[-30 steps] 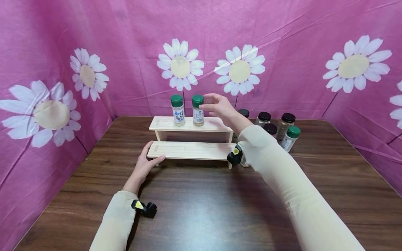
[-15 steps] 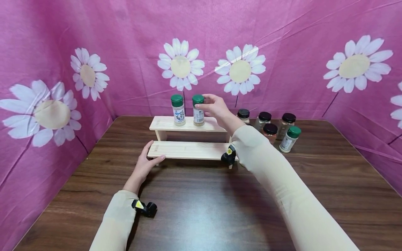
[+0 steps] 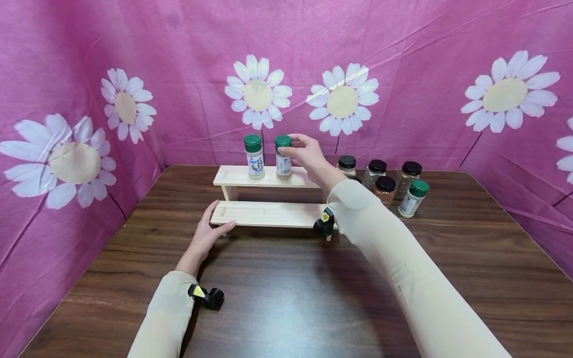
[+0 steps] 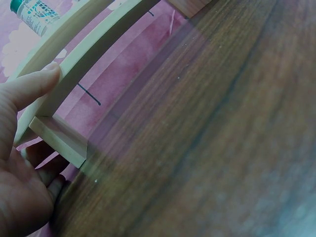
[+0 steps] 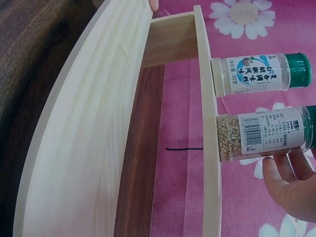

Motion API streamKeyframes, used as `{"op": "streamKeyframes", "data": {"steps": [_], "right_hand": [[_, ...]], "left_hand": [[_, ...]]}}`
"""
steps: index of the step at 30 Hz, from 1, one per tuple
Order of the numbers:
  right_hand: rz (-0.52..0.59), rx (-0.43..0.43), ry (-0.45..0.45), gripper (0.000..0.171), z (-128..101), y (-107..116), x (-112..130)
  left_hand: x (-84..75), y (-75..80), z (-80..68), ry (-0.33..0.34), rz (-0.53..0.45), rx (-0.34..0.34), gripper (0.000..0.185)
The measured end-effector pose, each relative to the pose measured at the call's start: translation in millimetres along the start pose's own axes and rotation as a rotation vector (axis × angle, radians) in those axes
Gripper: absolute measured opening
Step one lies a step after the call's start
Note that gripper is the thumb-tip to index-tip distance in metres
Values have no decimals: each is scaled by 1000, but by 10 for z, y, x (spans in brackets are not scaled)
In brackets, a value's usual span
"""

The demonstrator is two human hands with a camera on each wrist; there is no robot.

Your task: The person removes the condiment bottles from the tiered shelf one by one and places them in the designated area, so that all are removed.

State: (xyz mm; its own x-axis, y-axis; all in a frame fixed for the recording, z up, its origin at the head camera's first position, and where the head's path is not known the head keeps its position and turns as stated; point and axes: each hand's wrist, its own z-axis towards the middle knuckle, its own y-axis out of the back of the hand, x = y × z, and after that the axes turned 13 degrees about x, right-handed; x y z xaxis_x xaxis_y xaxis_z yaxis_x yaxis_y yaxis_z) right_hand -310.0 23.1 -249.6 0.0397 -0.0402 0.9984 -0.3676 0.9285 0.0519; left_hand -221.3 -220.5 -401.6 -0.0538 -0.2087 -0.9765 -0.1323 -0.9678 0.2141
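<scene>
A two-tier wooden rack (image 3: 261,211) stands on the table. My left hand (image 3: 208,238) holds the left end of its lower tier; in the left wrist view the thumb (image 4: 37,84) lies on the front edge and the other fingers reach behind the side leg. Two green-capped spice jars stand upright on the upper tier. My right hand (image 3: 313,159) grips the right-hand spice jar (image 3: 283,166) at its cap, thumb in front. In the right wrist view this jar (image 5: 259,132) shows pale granules and a barcode label. The left spice jar (image 3: 255,161) has a blue-and-white label.
Right of the rack, several black-capped jars (image 3: 385,189) stand grouped on the dark wooden table (image 3: 268,298), alongside another green-capped jar (image 3: 411,201). My right forearm hides part of the rack's right end. A pink flowered cloth (image 3: 188,89) hangs behind.
My right hand has moved slightly left, and its thumb now lies across the front of the jar's cap. My left hand stays on the rack; both jars stay in place.
</scene>
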Motion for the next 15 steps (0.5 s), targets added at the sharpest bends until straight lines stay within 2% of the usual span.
{"op": "streamKeyframes", "data": {"steps": [15], "right_hand": [[34, 19, 7, 37, -112, 20, 58]], "left_hand": [[-4, 2, -10, -5, 1, 0, 79]]}}
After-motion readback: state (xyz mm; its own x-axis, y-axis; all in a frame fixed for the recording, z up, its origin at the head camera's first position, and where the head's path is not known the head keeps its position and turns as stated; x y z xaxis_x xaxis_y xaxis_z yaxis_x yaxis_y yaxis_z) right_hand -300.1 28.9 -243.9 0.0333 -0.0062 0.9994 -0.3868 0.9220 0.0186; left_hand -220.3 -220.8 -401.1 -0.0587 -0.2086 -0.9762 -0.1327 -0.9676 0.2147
